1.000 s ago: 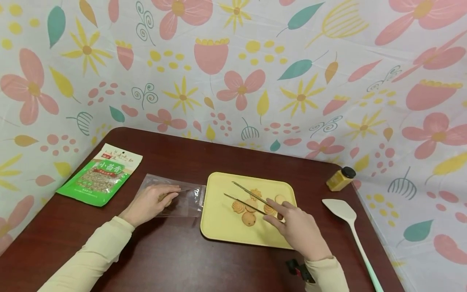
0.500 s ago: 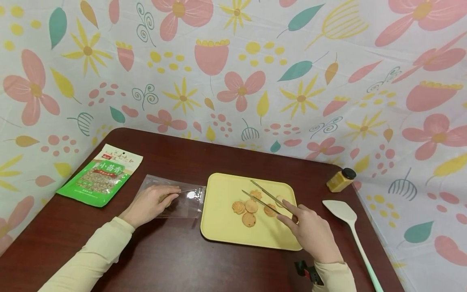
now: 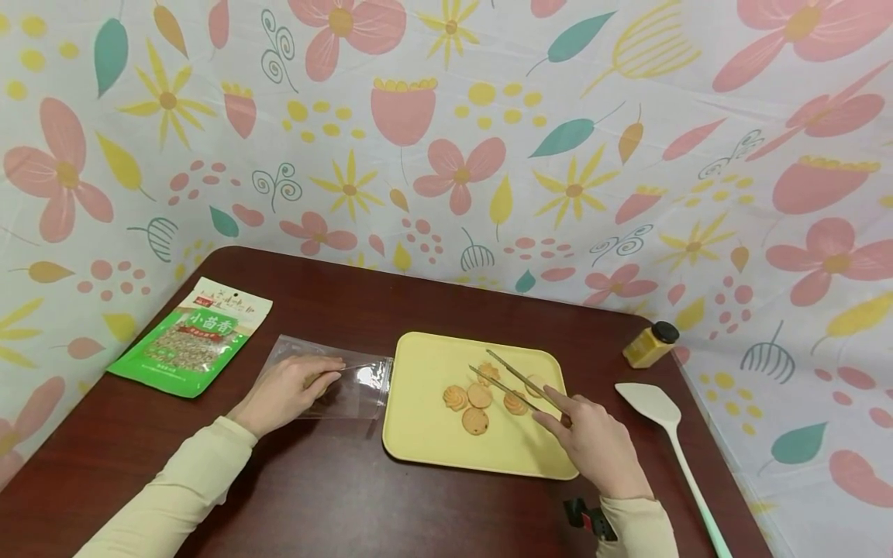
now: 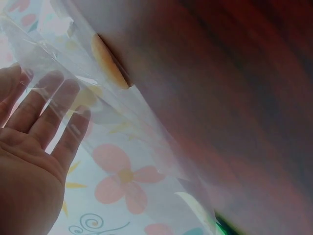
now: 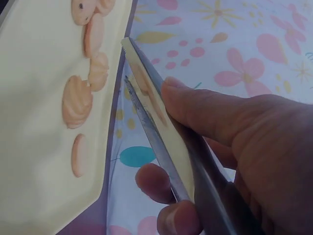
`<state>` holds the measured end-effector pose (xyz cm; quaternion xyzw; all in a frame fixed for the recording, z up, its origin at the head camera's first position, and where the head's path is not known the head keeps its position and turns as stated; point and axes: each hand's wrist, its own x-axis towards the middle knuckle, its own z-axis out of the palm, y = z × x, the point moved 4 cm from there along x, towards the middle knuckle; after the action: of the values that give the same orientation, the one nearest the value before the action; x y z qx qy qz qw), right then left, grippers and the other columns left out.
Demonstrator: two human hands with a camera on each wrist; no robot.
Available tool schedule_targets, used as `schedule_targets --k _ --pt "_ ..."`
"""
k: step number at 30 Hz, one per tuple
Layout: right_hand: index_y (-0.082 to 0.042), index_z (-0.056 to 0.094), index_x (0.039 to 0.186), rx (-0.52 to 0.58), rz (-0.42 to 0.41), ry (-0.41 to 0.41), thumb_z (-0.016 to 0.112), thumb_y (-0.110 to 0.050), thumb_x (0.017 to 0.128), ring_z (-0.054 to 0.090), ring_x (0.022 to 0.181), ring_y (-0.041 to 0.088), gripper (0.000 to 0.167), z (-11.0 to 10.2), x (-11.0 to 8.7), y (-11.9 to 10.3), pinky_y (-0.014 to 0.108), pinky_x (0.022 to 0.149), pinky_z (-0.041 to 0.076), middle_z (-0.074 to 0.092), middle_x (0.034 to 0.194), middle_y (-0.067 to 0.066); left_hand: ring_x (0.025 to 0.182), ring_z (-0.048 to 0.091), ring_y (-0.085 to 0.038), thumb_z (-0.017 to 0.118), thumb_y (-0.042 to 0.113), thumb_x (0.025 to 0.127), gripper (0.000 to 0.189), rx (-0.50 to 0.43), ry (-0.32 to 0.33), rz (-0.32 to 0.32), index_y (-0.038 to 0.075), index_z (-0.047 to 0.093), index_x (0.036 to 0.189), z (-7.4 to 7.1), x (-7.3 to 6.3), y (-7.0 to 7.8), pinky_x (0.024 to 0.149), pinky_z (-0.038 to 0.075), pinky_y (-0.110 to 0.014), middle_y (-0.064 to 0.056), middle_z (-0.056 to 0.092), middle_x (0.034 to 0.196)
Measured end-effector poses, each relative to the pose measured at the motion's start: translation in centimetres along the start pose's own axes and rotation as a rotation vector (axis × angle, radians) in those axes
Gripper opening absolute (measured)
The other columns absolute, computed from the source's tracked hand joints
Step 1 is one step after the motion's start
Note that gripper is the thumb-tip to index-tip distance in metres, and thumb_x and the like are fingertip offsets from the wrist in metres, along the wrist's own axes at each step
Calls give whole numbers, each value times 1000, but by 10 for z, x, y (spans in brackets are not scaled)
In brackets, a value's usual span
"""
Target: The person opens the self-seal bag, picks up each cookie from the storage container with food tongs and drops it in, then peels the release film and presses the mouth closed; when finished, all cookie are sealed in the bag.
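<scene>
The left hand (image 3: pixel 289 389) hides part of the bag (image 3: pixel 357 385), perhaps a biscuit (image 4: pixel 108 62) too.

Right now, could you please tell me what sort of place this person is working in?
Probably an indoor tabletop set up for food handling, though I can't name the room: a dark table stands before a floral backdrop, with cookies on a yellow tray.

One green-and-white packet (image 3: pixel 198 333), printed with Chinese characters, is laid flat at the left of a dark red-brown table (image 3: pixel 391 488). One small yellow jar (image 3: pixel 647 346), black-lidded, is placed near the far right corner. One white spatula (image 3: pixel 671 416), handle tipped in pale green, is laid nearer. Cloth (image 3: pixel 446 256), flower- and leaf-patterned, is hung behind.
</scene>
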<state>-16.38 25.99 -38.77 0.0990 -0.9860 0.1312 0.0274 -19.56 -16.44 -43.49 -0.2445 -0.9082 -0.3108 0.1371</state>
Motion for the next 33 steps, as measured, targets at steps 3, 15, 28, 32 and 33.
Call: schedule_targets --k 3,15,28,32,33 --pt "-16 60 135 3 16 -18 56 -61 90 48 60 8 63 3 2 2 30 47 40 54 73 -4 102 66 -20 71 16 91 24 -2 0 -2 10 73 113 0 0 0 88 54 -42 -1 71 110" --pt "-16 61 135 23 34 -31 64 -50 90 57 68 10 56 13 7 6 33 48 44 63 81 0 101 66 -19 71 16 90 23 1 2 11 10 73 113 0 1 1 86 54 -41 -1 71 109" --pt "-11 59 135 25 36 -63 67 -43 90 65 76 18 55 18 9 7 38 49 48 70 90 7 103 66 -20 71 15 91 23 -15 -9 0 9 73 113 1 1 1 87 54 -42 -2 71 110" --pt "-10 58 136 21 41 -89 68 -40 91 59 67 12 56 18 9 6 34 47 44 67 81 1 103 66 -20 70 16 91 24 -19 -19 -15 10 73 114 1 1 0 87 54 -42 -1 71 110" --pt "-10 58 136 22 43 -92 68 -40 91 58 67 12 55 18 9 6 34 47 43 67 82 2 103 66 -20 70 16 91 24 -20 -21 -19 10 73 114 1 1 0 87 54 -42 -1 71 111"
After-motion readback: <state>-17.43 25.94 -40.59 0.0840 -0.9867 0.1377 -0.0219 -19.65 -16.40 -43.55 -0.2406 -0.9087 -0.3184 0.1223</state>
